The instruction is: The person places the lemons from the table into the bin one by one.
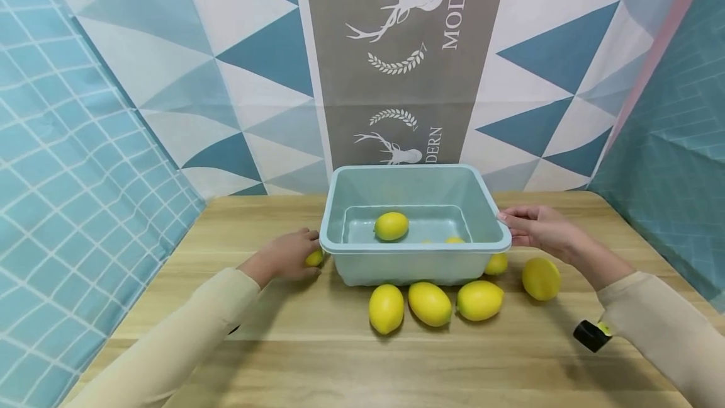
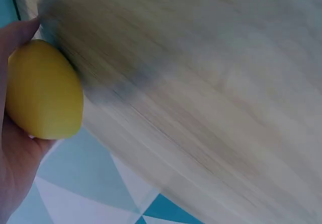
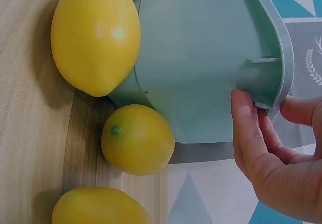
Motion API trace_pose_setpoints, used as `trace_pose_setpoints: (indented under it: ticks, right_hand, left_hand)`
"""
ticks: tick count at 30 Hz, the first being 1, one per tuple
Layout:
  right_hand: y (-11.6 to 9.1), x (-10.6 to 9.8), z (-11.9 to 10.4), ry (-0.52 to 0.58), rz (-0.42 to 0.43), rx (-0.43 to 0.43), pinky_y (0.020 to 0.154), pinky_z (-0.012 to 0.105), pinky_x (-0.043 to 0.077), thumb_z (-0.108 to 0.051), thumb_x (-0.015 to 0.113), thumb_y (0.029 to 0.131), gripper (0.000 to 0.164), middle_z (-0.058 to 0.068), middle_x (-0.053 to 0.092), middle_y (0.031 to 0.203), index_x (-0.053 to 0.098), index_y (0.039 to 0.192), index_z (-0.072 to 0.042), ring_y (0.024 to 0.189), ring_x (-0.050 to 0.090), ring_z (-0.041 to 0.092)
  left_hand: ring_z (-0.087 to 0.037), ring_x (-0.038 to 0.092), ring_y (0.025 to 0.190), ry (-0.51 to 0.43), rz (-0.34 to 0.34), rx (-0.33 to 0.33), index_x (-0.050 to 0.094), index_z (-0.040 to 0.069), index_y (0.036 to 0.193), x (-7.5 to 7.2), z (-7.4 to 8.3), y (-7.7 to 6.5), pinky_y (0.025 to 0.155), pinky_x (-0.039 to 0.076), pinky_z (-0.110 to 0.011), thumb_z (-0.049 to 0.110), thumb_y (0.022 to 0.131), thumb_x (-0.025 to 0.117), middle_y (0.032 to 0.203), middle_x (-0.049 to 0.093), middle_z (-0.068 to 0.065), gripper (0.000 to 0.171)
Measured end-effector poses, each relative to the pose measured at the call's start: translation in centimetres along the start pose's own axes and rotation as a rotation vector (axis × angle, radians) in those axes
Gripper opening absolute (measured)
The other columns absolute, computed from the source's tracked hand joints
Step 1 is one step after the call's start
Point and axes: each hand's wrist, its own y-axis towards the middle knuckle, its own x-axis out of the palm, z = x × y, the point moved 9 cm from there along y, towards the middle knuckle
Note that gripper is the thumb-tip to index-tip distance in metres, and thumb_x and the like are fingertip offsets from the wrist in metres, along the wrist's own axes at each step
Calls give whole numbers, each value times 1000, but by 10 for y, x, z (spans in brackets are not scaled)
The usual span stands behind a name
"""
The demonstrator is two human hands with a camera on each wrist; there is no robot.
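My left hand grips a yellow lemon beside the left wall of a pale blue-green plastic basin. Much of that lemon is hidden by the hand in the head view. At the basin's right side, my right hand pinches the rim, thumb on one face and fingers tucked under the lip. Inside the basin lies one whole lemon, and the front wall hides most of another lemon and a further bit of yellow.
Three lemons lie along the basin's front, among them the leftmost lemon. By the front right corner sit a partly hidden lemon and another lemon below my right hand. Patterned cloth walls enclose the wooden table.
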Motion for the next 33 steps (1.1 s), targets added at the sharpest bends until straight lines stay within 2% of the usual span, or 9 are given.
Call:
trace_pose_setpoints:
  ticks: [3,10,13,23,26,33]
  right_hand:
    - [1,1,1,-5,6,7,80,19,57,-27,48,100,59,-13,61,95,31,138,14,85,65,2]
    - [-1,-1,1,-7,9,7,80,18,56,-27,47,101,59,-15,61,95,29,139,14,86,64,2]
    - [-1,-1,1,-8,5,5,80,18,56,-26,47,101,57,-14,61,95,30,138,14,86,64,2]
    - [1,2,1,-21,-3,8,81,18,56,-28,47,101,59,-14,61,96,30,139,14,86,64,2]
    - [1,1,1,-23,-2,10,80,18,56,-28,47,101,58,-13,61,96,31,139,13,86,64,2]
    - [0,0,0,-22,0,7,80,18,56,-27,47,101,58,-14,61,95,31,138,14,85,64,2]
  left_hand:
    - [-25,54,98,-25,-19,-42,59,11,120,0,-2,-8,80,53,-41,38,81,71,113,58,-7,49]
    - [-22,53,97,-54,-22,-57,54,11,127,-10,1,-16,81,53,-41,36,79,73,114,56,-8,57]
    - [-20,52,95,-63,-25,-77,54,13,128,-9,1,-17,79,52,-39,35,79,72,113,55,-7,56]
    - [-21,47,84,-57,-21,-165,48,12,134,0,-1,-20,63,46,-32,32,80,68,108,52,-11,61]
    - [-21,45,84,-46,1,-169,49,11,132,0,-1,-20,58,44,-30,29,79,68,107,51,-12,59]
    - [-21,45,87,-5,33,-163,52,13,129,-4,1,-19,58,43,-30,30,77,69,107,51,-10,56]
